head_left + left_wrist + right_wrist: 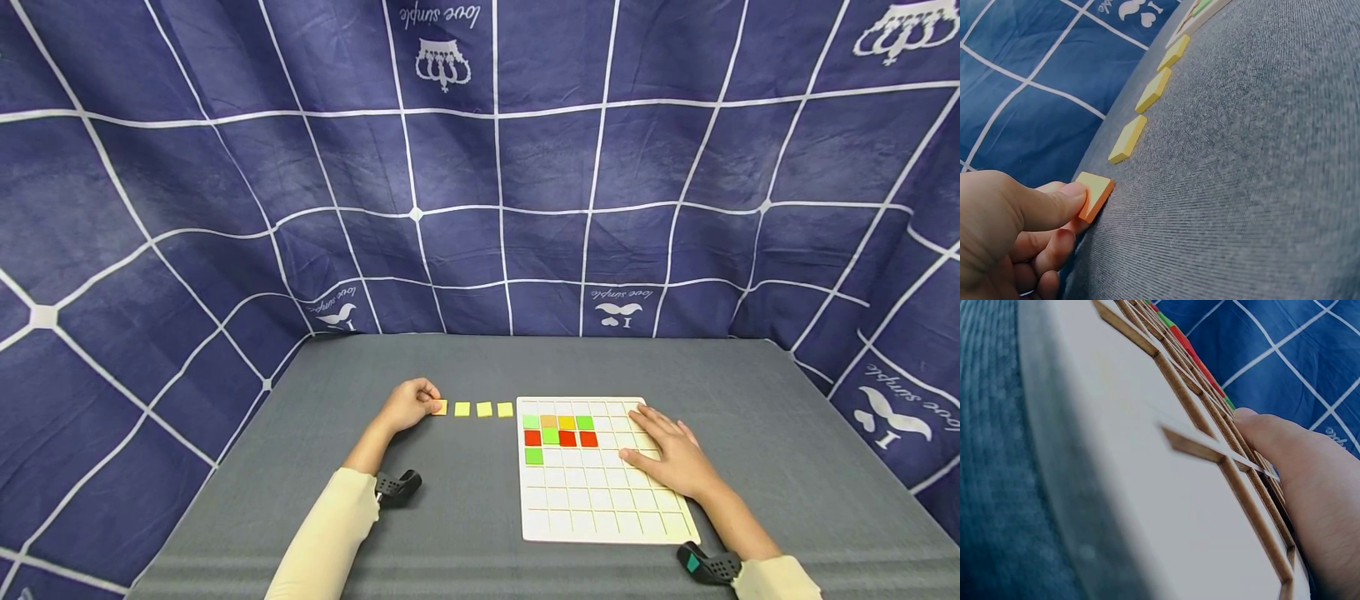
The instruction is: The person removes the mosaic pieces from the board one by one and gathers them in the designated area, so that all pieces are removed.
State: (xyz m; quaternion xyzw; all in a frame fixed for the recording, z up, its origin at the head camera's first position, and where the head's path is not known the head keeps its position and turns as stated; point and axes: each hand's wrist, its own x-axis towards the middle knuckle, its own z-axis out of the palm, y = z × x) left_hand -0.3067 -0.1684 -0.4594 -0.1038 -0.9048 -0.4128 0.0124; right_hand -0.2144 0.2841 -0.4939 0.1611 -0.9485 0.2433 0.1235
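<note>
My left hand (408,405) pinches a small square tile (1096,189) between thumb and fingers at the left end of a row. Its top looks pale yellow and its side orange in the left wrist view. Three yellow tiles (483,409) continue the row rightward towards a white grid board (570,525). On the board's right side my right hand (675,458) rests with fingers spread, the thumb (1272,434) lying over the grid. Green, red, orange and yellow tiles (567,438) fill several cells at the board's upper left.
A grey cloth-covered table (450,517) lies under everything. Behind and beside it hangs a dark blue curtain (540,167) with white lines. A black strap device sits on the left wrist (397,487), and another on the right wrist (708,564).
</note>
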